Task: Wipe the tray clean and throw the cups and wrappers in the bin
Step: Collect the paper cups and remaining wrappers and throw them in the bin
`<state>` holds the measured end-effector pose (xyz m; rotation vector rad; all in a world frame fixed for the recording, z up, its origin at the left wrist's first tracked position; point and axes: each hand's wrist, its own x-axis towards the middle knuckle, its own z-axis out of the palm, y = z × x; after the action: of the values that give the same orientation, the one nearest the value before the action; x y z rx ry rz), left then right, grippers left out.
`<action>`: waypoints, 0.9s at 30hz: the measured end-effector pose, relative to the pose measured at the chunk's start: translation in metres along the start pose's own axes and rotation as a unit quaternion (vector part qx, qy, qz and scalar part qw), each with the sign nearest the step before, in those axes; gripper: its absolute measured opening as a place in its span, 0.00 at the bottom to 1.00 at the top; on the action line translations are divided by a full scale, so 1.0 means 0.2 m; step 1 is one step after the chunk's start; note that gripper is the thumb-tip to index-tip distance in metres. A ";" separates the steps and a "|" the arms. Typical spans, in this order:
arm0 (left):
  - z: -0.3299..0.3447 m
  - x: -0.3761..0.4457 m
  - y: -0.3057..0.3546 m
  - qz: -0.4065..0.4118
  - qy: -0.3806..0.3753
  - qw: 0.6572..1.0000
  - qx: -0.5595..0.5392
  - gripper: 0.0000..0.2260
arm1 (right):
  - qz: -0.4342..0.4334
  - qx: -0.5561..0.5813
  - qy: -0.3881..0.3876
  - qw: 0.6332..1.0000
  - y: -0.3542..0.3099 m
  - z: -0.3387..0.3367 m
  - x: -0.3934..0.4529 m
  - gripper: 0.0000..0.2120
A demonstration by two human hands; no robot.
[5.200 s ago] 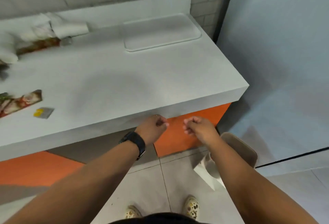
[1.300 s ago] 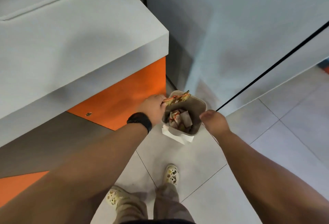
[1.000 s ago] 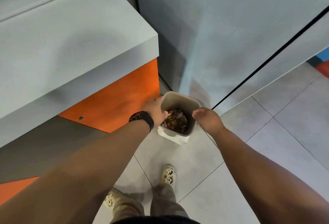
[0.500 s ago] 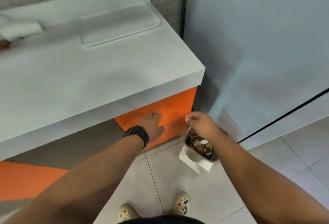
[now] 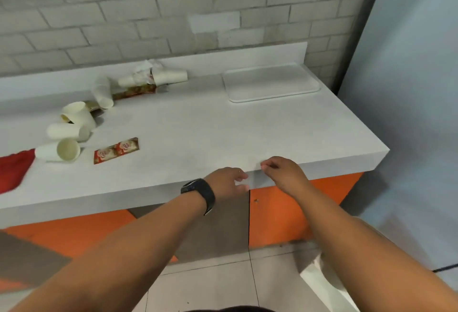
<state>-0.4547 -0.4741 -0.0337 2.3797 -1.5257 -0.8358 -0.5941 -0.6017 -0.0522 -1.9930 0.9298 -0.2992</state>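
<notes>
1. White countertop (image 5: 198, 123) across the middle of the frame, against a pale brick wall (image 5: 148, 9), over orange cabinet fronts (image 5: 285, 212).
2. White tray (image 5: 271, 82), bare, flat at upper right of the counter.
3. Red cloth (image 5: 12, 170) at the far left edge.
4. Paper cups (image 5: 67, 136) tipped over in a loose string from left centre up to a crumpled pile (image 5: 151, 75) near the backsplash.
5. Red sachet wrapper (image 5: 116, 150) flat, just right of the nearest cup.
6. Left hand (image 5: 226, 183), watch (image 5: 198, 192) on wrist, at the counter's front edge, fingers loosely curled, holding nothing.
7. Right hand (image 5: 282, 171) just beside it, likewise loose and empty.
</notes>
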 end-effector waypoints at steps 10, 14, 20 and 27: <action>-0.27 -0.30 -0.60 -0.072 0.134 0.986 -0.062 0.17 | -0.036 -0.026 -0.040 0.998 -0.46 0.48 0.14 0.09; -0.33 -0.41 -0.80 -0.109 0.171 0.977 -0.073 0.18 | -0.054 -0.015 -0.056 0.997 -0.59 0.67 0.18 0.07; -0.42 -0.52 -1.09 -0.186 0.241 0.944 -0.129 0.20 | -0.095 -0.034 -0.105 0.989 -0.76 0.90 0.30 0.09; -0.49 -0.58 -1.31 -0.269 0.318 0.897 -0.149 0.21 | -0.150 -0.071 -0.154 0.974 -0.92 1.10 0.52 0.12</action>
<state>-0.2340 -0.2669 -0.0293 2.4883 -0.4606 -0.2677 -0.3150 -0.4795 -0.0455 -2.2348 0.4643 -0.0860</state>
